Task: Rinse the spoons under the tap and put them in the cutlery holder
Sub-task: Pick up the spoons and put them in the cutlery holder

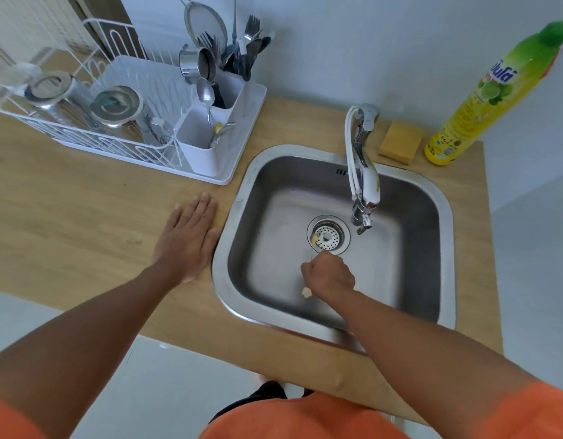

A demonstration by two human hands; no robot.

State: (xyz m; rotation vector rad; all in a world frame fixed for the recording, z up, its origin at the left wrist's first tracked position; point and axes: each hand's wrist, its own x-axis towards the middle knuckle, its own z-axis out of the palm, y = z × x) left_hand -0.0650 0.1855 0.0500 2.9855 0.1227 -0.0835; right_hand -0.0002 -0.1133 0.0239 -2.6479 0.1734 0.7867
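I am reaching my right hand (329,274) into the steel sink (242,198), fingers curled shut around something thin near the drain strainer (329,237); whether it is a spoon I cannot tell, since the fist is hiding it. My left hand (186,239) is lying flat and open on the wooden counter (83,217), holding nothing. The tap (364,172) is showing no running water. A wet, slim handle could be slipping from my pinch and clattering into the basin. One shiny spoon (205,95) is already leaning in the white cutlery holder (199,153), bowl up, beside forks (251,26).
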